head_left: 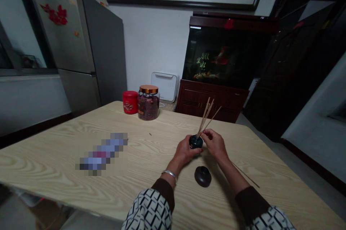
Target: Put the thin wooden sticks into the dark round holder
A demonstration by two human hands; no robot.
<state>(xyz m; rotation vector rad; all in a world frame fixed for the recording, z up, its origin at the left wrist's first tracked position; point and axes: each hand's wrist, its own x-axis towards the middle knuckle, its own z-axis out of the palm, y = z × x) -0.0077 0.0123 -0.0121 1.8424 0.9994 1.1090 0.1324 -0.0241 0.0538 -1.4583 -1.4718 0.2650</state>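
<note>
My left hand [185,150] wraps round a small dark pot [195,141] standing on the wooden table [54,150]. Several thin sticks [207,116] rise from the pot, fanned out and leaning right. My right hand [214,143] pinches the base of the sticks at the pot's mouth. A dark round lid [203,176] lies on the table just in front of my hands. One loose stick [247,176] lies on the table beside my right forearm.
A red tin [130,102] and a glass jar with a copper lid [148,102] stand at the table's far edge. A blurred oblong item [102,152] lies left of centre. Beyond are a fridge [81,43], a fish tank [224,57] and a white appliance [164,86].
</note>
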